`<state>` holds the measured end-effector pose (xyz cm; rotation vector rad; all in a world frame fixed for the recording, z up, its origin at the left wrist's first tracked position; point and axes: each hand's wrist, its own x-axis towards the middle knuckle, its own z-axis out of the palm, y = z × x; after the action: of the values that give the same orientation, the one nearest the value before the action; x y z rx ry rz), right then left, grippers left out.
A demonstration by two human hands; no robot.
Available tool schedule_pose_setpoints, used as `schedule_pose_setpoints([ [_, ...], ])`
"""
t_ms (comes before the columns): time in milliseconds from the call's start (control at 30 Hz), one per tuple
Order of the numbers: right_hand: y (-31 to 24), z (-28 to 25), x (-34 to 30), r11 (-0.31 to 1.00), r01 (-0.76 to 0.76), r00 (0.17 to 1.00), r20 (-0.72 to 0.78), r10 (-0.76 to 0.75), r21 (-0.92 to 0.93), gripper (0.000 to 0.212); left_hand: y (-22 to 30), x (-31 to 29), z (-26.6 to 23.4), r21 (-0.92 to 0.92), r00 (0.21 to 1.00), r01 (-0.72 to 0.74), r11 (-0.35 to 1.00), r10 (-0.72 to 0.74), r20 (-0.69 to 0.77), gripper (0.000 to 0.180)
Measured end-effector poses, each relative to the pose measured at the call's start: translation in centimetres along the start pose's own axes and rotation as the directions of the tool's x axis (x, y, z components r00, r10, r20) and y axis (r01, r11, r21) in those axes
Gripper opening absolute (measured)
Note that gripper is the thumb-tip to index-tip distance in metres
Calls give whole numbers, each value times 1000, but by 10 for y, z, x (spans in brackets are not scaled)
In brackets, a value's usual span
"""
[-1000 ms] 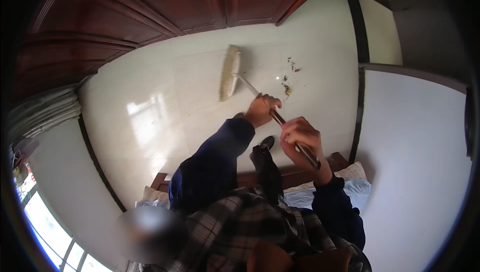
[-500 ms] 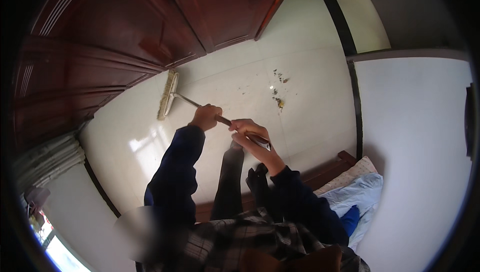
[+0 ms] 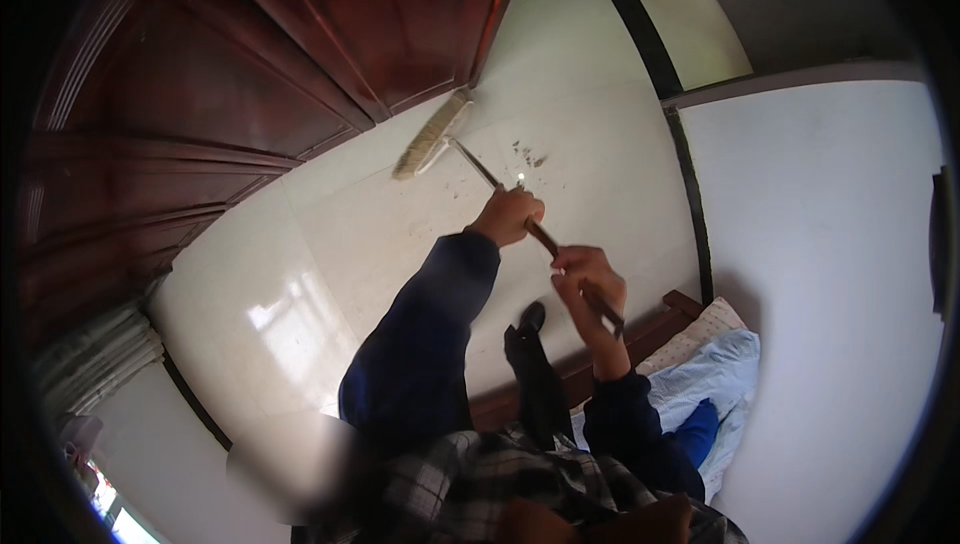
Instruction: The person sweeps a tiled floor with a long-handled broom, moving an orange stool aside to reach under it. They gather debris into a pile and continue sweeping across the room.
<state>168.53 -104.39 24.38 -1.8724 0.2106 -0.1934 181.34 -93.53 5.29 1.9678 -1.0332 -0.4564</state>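
A long-handled broom with pale bristles is at the far side of the floor, close beside the dark red cabinet. Its bristles show, turned toward the left. My left hand is wrapped round the middle of the handle. Farther up, near the handle's end, my right hand grips it too. Small dark crumbs of debris lie on the pale floor just right of the broom head. Part of the debris is hidden behind my left hand.
Dark red wooden cabinet doors border the floor at the far left. A white wall rises on the right. Near my legs is a low wooden edge with light blue cloth on it. A curtain hangs at the left.
The broom head has moved right and away from me along the cabinet, nearer the debris. Both hands have shifted right with the handle, and one leg no longer shows.
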Motion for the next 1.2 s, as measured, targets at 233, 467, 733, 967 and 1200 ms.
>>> schedule_pose_setpoints([
  [233,10,-45,16,980,26,997,65,-39,196,13,28,4,-14,40,988,131,991,-133,78,22],
  [467,99,-90,23,912,-142,981,-65,181,386,8,-17,77,66,107,992,107,988,-114,56,18],
  [733,69,-174,6,981,70,996,-71,-58,179,14,98,108,67,43,966,150,988,-156,205,30],
  [967,130,-151,20,905,-142,974,-107,200,400,6,21,130,93,276,957,146,950,-207,203,29],
  [1200,76,-195,-3,987,-6,992,-124,26,163,15,95,126,112,10,999,42,999,-42,7,24],
])
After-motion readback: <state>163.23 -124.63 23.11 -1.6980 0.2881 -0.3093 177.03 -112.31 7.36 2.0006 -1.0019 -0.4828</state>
